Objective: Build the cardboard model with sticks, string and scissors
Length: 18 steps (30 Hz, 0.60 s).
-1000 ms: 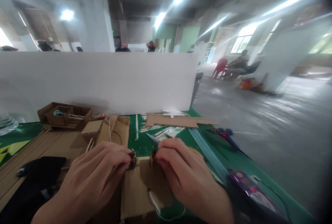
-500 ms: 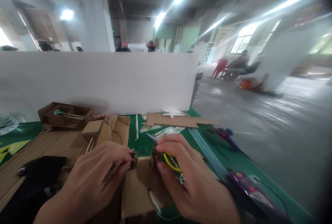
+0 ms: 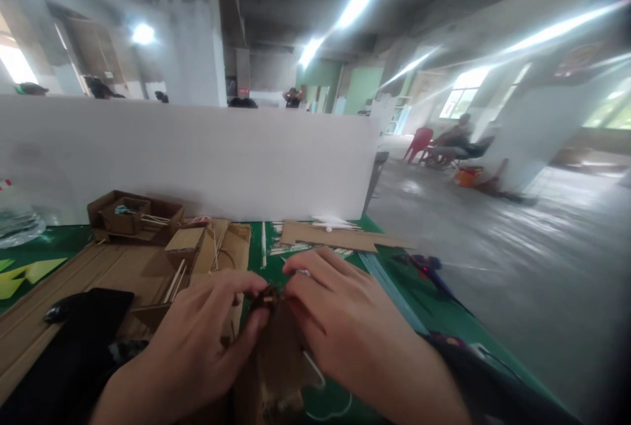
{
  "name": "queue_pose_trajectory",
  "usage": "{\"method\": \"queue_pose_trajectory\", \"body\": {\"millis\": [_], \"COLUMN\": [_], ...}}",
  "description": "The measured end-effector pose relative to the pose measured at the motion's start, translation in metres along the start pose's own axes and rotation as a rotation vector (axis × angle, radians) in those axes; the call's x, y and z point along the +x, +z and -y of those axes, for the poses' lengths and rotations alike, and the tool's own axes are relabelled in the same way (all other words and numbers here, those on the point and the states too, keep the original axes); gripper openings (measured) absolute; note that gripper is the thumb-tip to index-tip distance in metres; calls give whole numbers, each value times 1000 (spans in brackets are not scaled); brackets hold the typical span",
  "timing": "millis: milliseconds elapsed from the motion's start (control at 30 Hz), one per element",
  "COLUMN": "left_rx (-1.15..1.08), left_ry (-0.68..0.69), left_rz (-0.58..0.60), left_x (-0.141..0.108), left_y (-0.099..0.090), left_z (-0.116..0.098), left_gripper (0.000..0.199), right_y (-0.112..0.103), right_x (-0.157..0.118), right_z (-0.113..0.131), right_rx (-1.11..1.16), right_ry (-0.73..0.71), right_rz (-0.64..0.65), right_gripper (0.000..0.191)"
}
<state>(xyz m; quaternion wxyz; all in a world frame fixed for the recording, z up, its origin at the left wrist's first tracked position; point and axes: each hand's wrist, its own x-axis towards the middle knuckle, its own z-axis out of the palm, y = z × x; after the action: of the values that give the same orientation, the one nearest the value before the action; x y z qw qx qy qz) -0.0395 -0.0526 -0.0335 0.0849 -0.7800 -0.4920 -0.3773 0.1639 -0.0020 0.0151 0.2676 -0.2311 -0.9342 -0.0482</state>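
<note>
Head view: my left hand [image 3: 197, 339] and right hand [image 3: 340, 326] both pinch the small dark part [image 3: 266, 296] atop the upright cardboard piece [image 3: 276, 359], held between them above the counter [image 3: 444, 320].

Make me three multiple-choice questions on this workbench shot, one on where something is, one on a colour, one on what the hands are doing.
1. Where is the open cardboard box?
A. far left of the table, before the white partition
B. on the floor at right
C. under the right hand

2. What colour is the table mat?
A. red
B. green
C. yellow

3. How do the left hand and right hand stand?
A. both flat and apart
B. one raised in the air
C. fingertips meeting on a small cardboard piece

Answers: 1 A, the box sits at the foot of the white partition. 2 B, green shows between the cardboard. 3 C, both hands pinch the piece at its top.
</note>
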Motion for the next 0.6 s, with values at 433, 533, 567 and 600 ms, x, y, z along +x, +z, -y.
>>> {"method": "queue_pose_trajectory", "body": {"millis": [433,533,567,600], "left_rx": [5,-18,-28,-35], "left_ry": [-106,-103,-106,-115], "left_rz": [172,176,187,203], "left_x": [-6,-5,-4,-3], "left_y": [-3,-5,-6,-7], "left_z": [-3,-5,-6,-8], "left_gripper": [46,46,46,46], "right_y": [1,1,2,2], "right_x": [1,0,-1,-2], "right_z": [1,0,0,0], "right_rx": [48,55,56,58], "right_ry": [91,56,48,42], "right_rz": [27,3,2,8], "right_gripper": [7,9,10,11]}}
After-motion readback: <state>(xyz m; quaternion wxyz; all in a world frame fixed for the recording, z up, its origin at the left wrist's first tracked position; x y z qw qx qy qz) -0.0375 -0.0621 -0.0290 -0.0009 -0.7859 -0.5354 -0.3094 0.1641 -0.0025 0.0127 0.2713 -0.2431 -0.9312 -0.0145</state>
